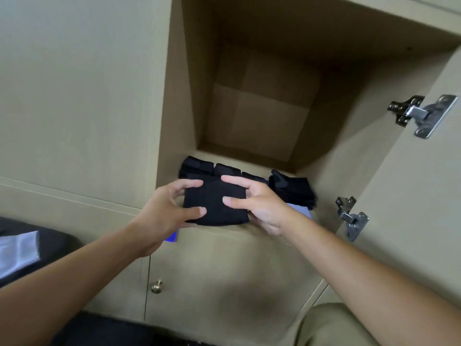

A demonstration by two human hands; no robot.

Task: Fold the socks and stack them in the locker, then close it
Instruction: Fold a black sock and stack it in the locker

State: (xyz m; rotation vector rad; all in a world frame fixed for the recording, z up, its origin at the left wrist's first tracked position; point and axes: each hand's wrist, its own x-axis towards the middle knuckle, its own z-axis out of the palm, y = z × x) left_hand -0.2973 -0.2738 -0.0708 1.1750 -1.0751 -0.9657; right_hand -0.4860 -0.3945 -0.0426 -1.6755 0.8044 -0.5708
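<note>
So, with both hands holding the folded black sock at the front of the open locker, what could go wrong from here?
1. The folded sock sits at the shelf's front edge; if the left hand and right hand let go too early, it may slide out.
2. Pushing it back could knock over the stack on the right.
3. Socks near the edge might block the door.

You face beige cabinet panels, a lower door with a brass knob. Dark bedding sits lower left. Light is dim, soft.
</note>
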